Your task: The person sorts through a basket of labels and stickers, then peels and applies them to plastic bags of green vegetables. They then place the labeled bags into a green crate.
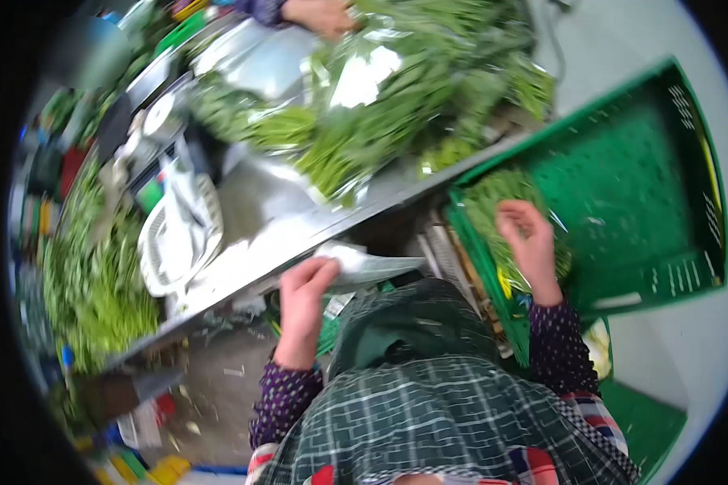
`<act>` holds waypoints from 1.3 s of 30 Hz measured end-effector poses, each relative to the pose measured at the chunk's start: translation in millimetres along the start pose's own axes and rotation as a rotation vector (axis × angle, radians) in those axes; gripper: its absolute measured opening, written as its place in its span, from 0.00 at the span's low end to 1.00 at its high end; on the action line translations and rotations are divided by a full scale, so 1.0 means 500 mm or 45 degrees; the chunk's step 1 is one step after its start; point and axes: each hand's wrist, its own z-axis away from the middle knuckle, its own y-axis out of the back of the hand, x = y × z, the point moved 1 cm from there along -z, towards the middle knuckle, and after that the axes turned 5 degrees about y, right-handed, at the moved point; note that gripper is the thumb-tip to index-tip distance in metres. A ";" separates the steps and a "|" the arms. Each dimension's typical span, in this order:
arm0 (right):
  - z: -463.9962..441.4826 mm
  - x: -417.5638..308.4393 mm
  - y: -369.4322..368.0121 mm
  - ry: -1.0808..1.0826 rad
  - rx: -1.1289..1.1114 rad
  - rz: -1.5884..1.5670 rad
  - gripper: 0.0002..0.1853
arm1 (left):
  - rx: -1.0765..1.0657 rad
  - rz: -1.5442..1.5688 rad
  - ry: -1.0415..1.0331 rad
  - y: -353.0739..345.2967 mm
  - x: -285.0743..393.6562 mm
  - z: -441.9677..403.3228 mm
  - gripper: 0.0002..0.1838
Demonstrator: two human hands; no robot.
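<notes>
My left hand (pixel 303 295) pinches the edge of a clear plastic bag (pixel 364 267), which hangs flat to the right in front of my apron. My right hand (pixel 532 242) is over the near left end of a green crate (pixel 623 186), with fingers loosely bent and apart. Under and beside it lies a bundle of leafy greens (pixel 493 198) in clear wrapping inside the crate. Whether my right fingertips touch the bundle I cannot tell. Bagged leafy greens (pixel 396 121) are heaped on the metal table ahead.
Another person's hand (pixel 319 14) rests by the greens at the top. A white basket (pixel 150 259) with plastic bags stands on the metal table (pixel 243 234), near a scale (pixel 163 113). More loose greens (pixel 97 299) lie at left. Another green crate (pixel 647 424) sits low at right.
</notes>
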 end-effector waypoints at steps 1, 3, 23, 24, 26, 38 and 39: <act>-0.009 -0.091 -0.066 0.331 -0.218 0.034 0.16 | -0.048 0.003 0.006 -0.006 0.001 -0.006 0.09; -0.023 -0.199 -0.150 0.728 -0.423 0.096 0.15 | -0.131 0.153 0.002 -0.018 0.010 -0.010 0.08; -0.205 -0.282 -0.409 0.915 -1.312 -0.331 0.07 | 0.484 0.330 0.104 0.112 -0.044 0.002 0.09; -0.268 -0.288 -0.436 0.488 -1.208 -0.403 0.06 | 0.523 0.365 0.118 0.121 -0.042 0.007 0.09; -0.424 -0.252 -0.518 0.120 -0.946 -0.438 0.05 | 0.582 0.402 0.126 0.129 -0.056 0.011 0.09; -0.501 -0.124 -0.663 -0.061 -1.243 -0.566 0.03 | 0.785 0.660 0.333 0.122 -0.094 0.057 0.06; -0.501 -0.135 -0.678 -0.064 -1.246 -0.474 0.04 | 0.789 0.651 0.343 0.121 -0.088 0.054 0.06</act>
